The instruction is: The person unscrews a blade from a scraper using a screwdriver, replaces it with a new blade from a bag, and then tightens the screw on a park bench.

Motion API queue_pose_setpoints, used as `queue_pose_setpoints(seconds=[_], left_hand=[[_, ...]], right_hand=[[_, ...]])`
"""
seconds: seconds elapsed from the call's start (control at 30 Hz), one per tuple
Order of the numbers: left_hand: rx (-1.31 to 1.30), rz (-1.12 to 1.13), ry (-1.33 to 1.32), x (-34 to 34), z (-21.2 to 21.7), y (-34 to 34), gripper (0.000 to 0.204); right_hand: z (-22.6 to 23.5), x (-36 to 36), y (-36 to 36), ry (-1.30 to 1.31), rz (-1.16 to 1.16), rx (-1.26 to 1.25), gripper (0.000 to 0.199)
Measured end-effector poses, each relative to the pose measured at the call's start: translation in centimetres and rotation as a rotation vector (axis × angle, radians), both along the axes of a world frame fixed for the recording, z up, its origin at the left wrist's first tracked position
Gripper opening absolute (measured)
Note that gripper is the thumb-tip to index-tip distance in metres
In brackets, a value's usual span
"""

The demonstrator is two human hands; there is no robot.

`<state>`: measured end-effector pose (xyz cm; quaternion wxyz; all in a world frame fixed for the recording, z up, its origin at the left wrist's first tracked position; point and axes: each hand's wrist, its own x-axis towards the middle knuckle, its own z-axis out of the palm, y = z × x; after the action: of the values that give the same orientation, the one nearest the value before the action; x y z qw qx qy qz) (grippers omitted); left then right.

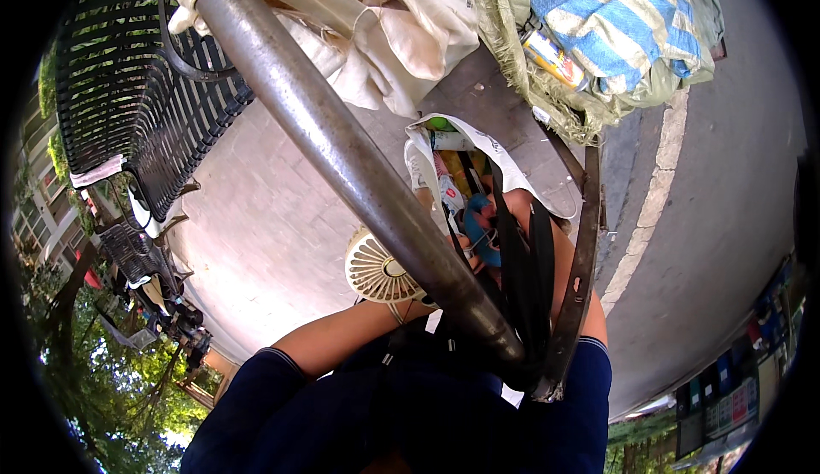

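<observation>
Both my arms reach down to a white cloth bag (536, 190) standing open on the ground. Inside lie a green round thing (438, 123), a pale cylinder (451, 141) and several small packages. A blue round thing (483, 228) with reddish parts shows at the bag's near side. My left hand (462, 247) is mostly behind a thick metal pipe; its visible fingertips curl against the blue thing. My right hand (518, 204) is over the bag beside the same thing, with its fingers largely hidden by black straps (538, 256). Near my left wrist hangs a small cream fan (379, 269).
The bare metal pipe (333, 145) slants across close in front of me. A rusty flat bar (577, 286) runs at right. White cloth bags (401, 34) and a blue-white striped sack (623, 26) with a can (553, 60) sit ahead. A black slatted bench (141, 107) stands left.
</observation>
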<state>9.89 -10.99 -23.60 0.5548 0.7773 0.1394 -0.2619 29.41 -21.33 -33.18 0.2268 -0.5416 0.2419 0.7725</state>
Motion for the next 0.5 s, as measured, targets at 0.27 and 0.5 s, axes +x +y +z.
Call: queue_pose_setpoints(seconds=[0.27,0.5], left_hand=[[0.438,0.007,-0.222,-1.7,-4.3,-1.7,0.028],[0.253,0.24,-0.355,-3.5,-5.4,-6.7,0.037]], right_hand=[[1.0,0.3,1.8,-0.147,-0.041,0.002,0.039],[1.3,0.1,1.5,-0.22,0.066,0.034,0.039]])
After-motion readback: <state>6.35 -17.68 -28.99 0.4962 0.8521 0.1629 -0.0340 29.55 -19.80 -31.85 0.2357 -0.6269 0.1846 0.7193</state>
